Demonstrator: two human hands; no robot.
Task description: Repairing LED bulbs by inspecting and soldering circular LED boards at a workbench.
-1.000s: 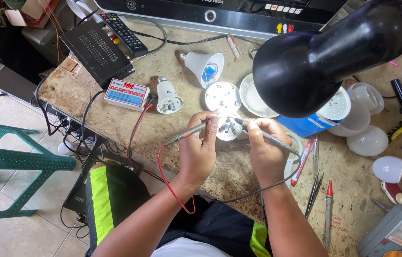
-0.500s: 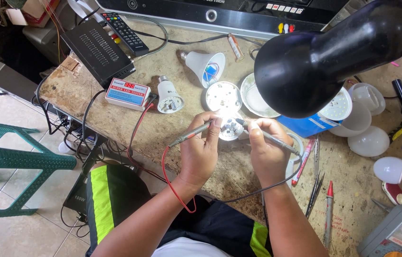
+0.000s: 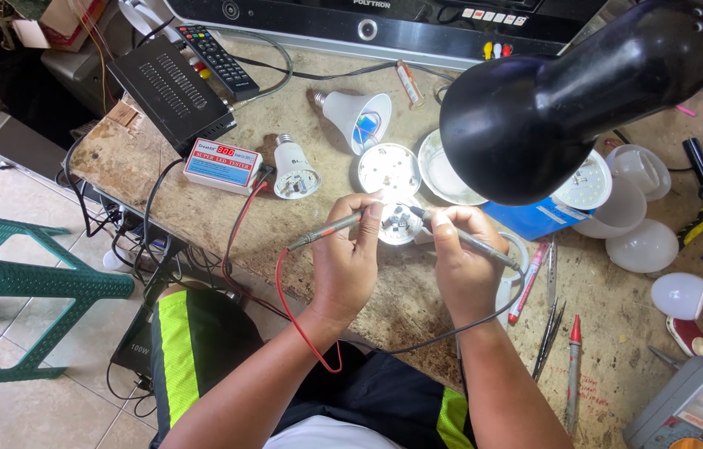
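The lamp point(image 3: 584, 91) served as landmark. Its black shade hid part of the white disc point(image 3: 586, 185) beneath it and the upper edge of the blue box point(image 3: 534, 220) below it. Below-left of the lamp, the left hand point(image 3: 350, 258) had its fingers closed around a red-wired probe point(image 3: 326, 232), and the right hand point(image 3: 463, 262) had its fingers closed around a black-wired probe point(image 3: 472, 242). Both probe tips met at a small round LED board point(image 3: 399, 223) lying on the bench point(image 3: 226, 224) between the hands; the thumbs covered its edges, and the contact points could not be made out. The wires ran down past the wrists and were lost behind the forearms.

Well left of the lamp lay a flat rectangular tester point(image 3: 221, 165), blue-faced with a red band and red digits. Between tester and lamp stood a small white bulb base point(image 3: 294, 170). Far below-right of the lamp, a grey meter point(image 3: 696, 411) was cut off by the frame corner
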